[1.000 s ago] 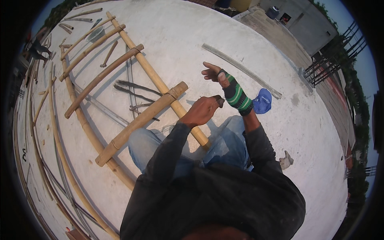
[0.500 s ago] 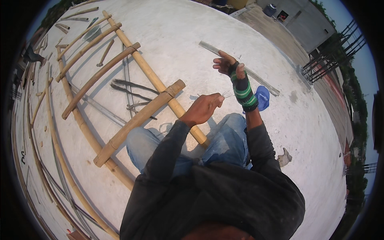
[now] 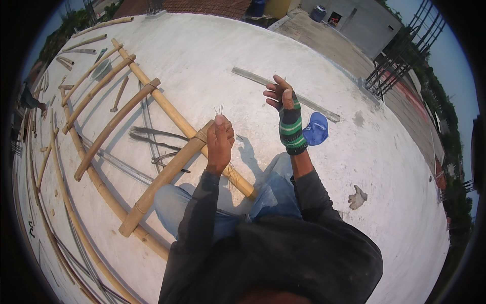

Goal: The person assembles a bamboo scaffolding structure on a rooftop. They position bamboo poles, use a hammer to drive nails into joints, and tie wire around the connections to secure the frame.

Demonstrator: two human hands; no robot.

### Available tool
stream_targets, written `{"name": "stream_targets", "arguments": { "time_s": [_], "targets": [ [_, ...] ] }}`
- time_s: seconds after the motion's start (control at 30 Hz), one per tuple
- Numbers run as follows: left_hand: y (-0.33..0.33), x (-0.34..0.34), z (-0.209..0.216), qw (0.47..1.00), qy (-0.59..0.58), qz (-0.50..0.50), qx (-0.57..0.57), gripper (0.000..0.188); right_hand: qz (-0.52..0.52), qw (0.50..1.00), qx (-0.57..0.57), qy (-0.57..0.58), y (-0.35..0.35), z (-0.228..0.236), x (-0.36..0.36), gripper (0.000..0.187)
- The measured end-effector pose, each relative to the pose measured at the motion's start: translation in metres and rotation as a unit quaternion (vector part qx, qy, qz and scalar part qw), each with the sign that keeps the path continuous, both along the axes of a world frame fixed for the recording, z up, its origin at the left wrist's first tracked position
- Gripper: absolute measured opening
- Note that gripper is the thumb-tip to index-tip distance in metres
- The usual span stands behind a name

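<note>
My left hand (image 3: 220, 147) is raised and closed in a pinch on several thin wires (image 3: 219, 109), whose ends stick up above the fingertips. A striped green and black fingerless glove (image 3: 292, 130) covers my right hand (image 3: 284, 99), which is held up with fingers apart and nothing visible in it. Below and left of my left hand, a bamboo ladder-like frame (image 3: 167, 109) lies across the floor, its nearest crosspiece (image 3: 164, 180) bound with wire at the joint. Bundles of dark wire (image 3: 154, 134) and pincers (image 3: 164, 158) lie beside that crosspiece.
A blue cap (image 3: 316, 128) and a metal bar (image 3: 314, 105) lie beyond my right hand. A grey work glove (image 3: 357, 197) rests farther right. A hammer (image 3: 120, 94) and a bucket (image 3: 102, 70) sit by the frame; bamboo poles (image 3: 76, 202) line the left. Rebar (image 3: 400, 55) stands at the far right.
My left hand has drawn away leftward from the right and turned upright, so the wires now point up. My right hand stays raised and open. The whole view has shifted slightly.
</note>
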State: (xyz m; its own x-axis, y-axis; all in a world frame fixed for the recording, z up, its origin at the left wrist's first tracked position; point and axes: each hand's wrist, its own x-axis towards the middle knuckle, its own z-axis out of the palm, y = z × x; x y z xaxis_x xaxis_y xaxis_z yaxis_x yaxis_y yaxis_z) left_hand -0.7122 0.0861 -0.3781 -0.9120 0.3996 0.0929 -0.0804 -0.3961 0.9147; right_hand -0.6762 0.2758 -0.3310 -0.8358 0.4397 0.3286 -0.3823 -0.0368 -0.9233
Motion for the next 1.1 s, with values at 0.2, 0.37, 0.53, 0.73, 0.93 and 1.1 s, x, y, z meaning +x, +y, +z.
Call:
{"name": "stream_targets", "arguments": {
  "time_s": [0.2, 0.37, 0.53, 0.73, 0.93, 1.1],
  "targets": [
    [-0.041, -0.033, 0.011, 0.947, -0.136, 0.151, 0.247, 0.052, 0.182, 0.956, 0.010, -0.232, -0.115, -0.069, 0.057, 0.055],
    [-0.082, -0.054, 0.019, 0.912, -0.202, 0.233, 0.271, 0.047, 0.052, 0.963, 0.237, -0.114, -0.148, -0.096, 0.072, 0.037],
    [-0.126, -0.057, 0.036, 0.903, -0.133, 0.299, 0.280, 0.047, 0.145, 0.937, 0.228, -0.222, -0.160, -0.075, 0.068, 0.036],
    [-0.162, -0.043, 0.044, 0.876, -0.194, 0.395, 0.198, 0.048, 0.311, 0.794, -0.041, -0.521, -0.186, -0.022, 0.091, 0.028],
    [-0.176, -0.017, 0.062, 0.857, -0.277, 0.394, 0.185, 0.048, 0.378, 0.606, -0.400, -0.574, -0.165, 0.058, 0.123, 0.024],
    [-0.172, 0.058, 0.110, 0.817, -0.361, 0.424, 0.152, 0.040, 0.304, 0.673, -0.377, -0.559, -0.178, 0.154, 0.205, 0.020]
  ]
}}
